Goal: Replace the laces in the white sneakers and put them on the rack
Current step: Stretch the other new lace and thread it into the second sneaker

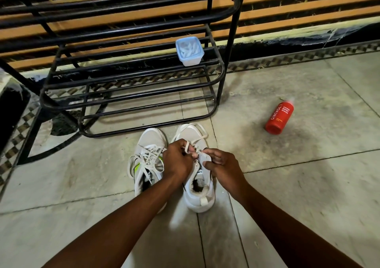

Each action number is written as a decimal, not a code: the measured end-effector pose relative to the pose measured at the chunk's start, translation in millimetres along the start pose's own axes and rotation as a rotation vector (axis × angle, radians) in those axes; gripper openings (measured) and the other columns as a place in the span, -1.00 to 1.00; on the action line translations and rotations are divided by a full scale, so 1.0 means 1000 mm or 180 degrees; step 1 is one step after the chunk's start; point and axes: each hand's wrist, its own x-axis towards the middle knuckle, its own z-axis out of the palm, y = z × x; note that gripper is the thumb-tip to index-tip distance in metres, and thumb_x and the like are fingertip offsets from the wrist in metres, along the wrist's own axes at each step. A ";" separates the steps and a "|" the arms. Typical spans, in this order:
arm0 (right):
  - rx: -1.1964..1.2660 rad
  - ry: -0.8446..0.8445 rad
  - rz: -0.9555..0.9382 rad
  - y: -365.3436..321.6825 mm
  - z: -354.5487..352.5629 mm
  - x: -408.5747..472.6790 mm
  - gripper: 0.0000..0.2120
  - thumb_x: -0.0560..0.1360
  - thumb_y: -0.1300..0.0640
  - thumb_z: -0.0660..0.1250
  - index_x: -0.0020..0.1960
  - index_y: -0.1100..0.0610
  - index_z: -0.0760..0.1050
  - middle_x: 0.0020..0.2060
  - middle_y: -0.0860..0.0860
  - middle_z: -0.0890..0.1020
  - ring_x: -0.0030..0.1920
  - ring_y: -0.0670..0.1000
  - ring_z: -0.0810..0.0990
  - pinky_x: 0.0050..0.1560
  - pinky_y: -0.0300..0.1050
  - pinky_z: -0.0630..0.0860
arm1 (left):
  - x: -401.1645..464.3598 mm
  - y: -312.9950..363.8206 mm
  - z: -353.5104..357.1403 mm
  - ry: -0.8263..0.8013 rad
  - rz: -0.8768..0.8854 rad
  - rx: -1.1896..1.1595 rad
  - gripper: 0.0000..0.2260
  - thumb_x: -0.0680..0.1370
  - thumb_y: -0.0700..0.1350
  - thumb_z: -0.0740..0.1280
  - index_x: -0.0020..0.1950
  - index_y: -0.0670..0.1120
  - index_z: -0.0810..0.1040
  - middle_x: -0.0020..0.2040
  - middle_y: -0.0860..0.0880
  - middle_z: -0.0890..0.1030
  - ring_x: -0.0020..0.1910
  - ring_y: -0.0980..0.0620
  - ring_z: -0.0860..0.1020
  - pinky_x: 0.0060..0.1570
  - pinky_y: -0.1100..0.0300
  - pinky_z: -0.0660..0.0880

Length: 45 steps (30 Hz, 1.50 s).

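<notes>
Right sneaker (197, 177) directly under both hands, long axis toe toward rack (131, 78). Left hand (177, 160) pinching lace (188, 146); right hand (221, 162) gripping tongue. Left sneaker (147, 160) just beside, laced.

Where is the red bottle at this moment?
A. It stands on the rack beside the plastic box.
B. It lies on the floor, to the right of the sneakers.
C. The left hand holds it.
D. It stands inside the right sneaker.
B: the red bottle lies on its side on the bare floor, right of the sneakers and apart from the rack.
</notes>
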 end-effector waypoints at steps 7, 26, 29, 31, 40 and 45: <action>-0.0325 -0.0051 -0.0042 -0.003 -0.001 0.000 -0.69 0.41 0.22 0.54 0.11 -0.03 0.68 -0.02 -0.14 0.73 0.02 -0.27 0.65 0.09 -0.26 0.52 | 0.001 0.002 0.001 -0.0074 0.0156 0.0360 -0.77 0.46 -0.30 0.45 -0.27 0.03 0.59 -0.36 0.15 0.64 -0.35 0.29 0.58 -0.24 0.33 0.50; -0.1398 0.0271 -0.1042 -0.005 0.015 0.022 -0.83 0.50 0.33 0.34 -0.02 0.15 0.68 -0.08 0.08 0.71 -0.05 0.08 0.68 0.06 0.02 0.59 | 0.001 -0.002 -0.006 -0.0057 -0.0171 -0.0124 -0.85 0.46 -0.27 0.54 -0.14 -0.01 0.73 -0.27 0.05 0.72 -0.21 0.10 0.70 -0.01 0.10 0.66; -0.1642 0.0264 -0.1003 -0.006 0.018 0.027 -0.82 0.47 0.35 0.29 -0.12 0.11 0.60 -0.16 0.05 0.68 -0.12 0.11 0.65 -0.08 0.06 0.59 | 0.001 -0.004 -0.005 -0.0063 -0.0047 0.0065 -0.83 0.41 -0.24 0.59 -0.13 -0.07 0.64 -0.26 -0.03 0.69 -0.22 -0.01 0.68 -0.12 0.06 0.63; -0.1693 0.0291 -0.1005 -0.006 0.016 0.031 -0.83 0.46 0.36 0.31 -0.16 0.11 0.56 -0.22 0.02 0.67 -0.18 0.09 0.64 -0.13 0.06 0.59 | -0.001 -0.005 -0.004 0.0055 0.0121 0.0244 -0.73 0.37 -0.25 0.63 -0.15 -0.07 0.55 -0.25 -0.04 0.64 -0.25 -0.01 0.63 -0.19 0.11 0.57; -0.0822 0.0789 -0.1231 -0.022 0.002 0.031 -0.89 0.36 0.32 0.19 -0.17 0.16 0.41 -0.24 0.06 0.65 -0.23 0.06 0.69 -0.17 0.15 0.63 | 0.001 -0.018 -0.003 0.0195 0.0071 0.0484 -0.66 0.35 -0.14 0.67 -0.15 0.03 0.51 -0.20 -0.01 0.63 -0.18 0.01 0.63 -0.10 0.11 0.60; 0.2351 0.0965 -0.0219 -0.064 -0.020 0.038 -0.87 0.46 0.42 0.13 -0.14 0.23 0.36 -0.18 0.21 0.57 -0.23 0.20 0.72 -0.20 0.08 0.64 | -0.001 -0.029 0.004 0.0289 0.0251 0.0568 -0.63 0.39 -0.19 0.59 -0.12 0.13 0.44 -0.11 -0.05 0.60 -0.11 -0.04 0.61 -0.06 -0.04 0.62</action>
